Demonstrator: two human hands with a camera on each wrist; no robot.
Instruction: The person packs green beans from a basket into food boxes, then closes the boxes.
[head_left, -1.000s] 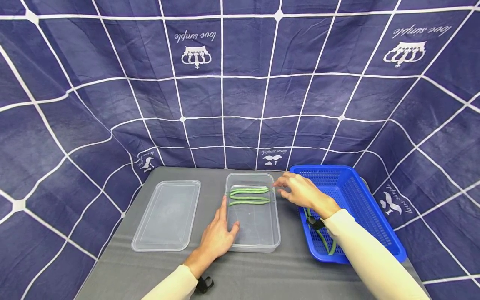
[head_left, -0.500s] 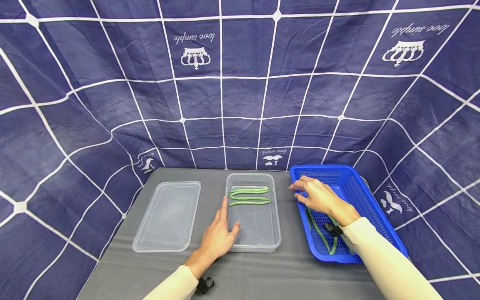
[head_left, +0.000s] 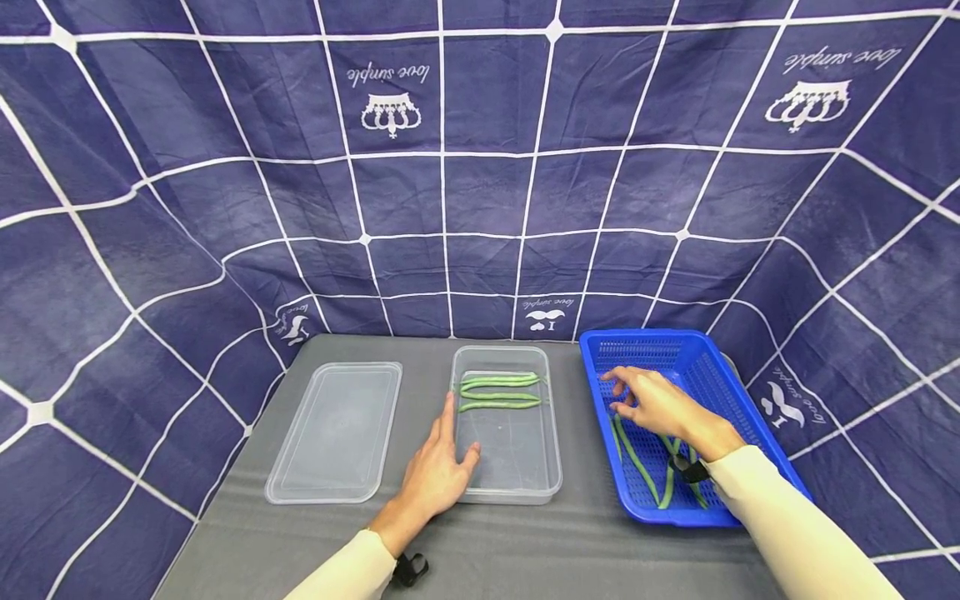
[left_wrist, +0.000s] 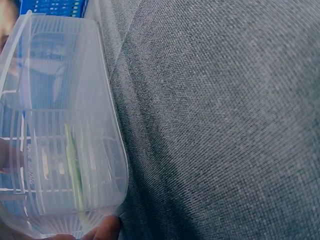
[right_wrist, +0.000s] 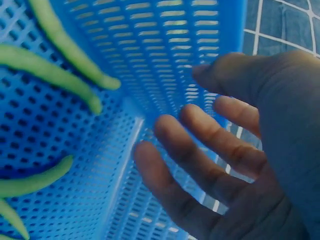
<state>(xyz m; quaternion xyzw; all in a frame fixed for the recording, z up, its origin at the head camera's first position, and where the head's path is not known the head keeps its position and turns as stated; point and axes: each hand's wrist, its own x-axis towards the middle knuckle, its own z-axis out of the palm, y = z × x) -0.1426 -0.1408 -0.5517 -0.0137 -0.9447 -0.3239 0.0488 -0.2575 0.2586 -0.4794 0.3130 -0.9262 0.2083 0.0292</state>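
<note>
Person at a grey tabletop (head_left: 495, 542) before a navy checked backdrop. The right hand (head_left: 660, 406) is inside the blue perforated basket (head_left: 738, 408), fingers (right_wrist: 200, 145) spread and relaxed, holding nothing; it hovers just above loose green beans (head_left: 637, 458) lying on the basket floor, nearest its fingertips. The left hand (head_left: 438, 471) lies flat, fingers straight, against the near left wall of the clear plastic container (head_left: 536, 487), thumb over its rim. Three green beans in the container (head_left: 498, 392) lie side by side at the far end, crosswise. The clear lid (head_left: 333, 433) rests on the tabletop just left of the container, apart from the hand.
</note>
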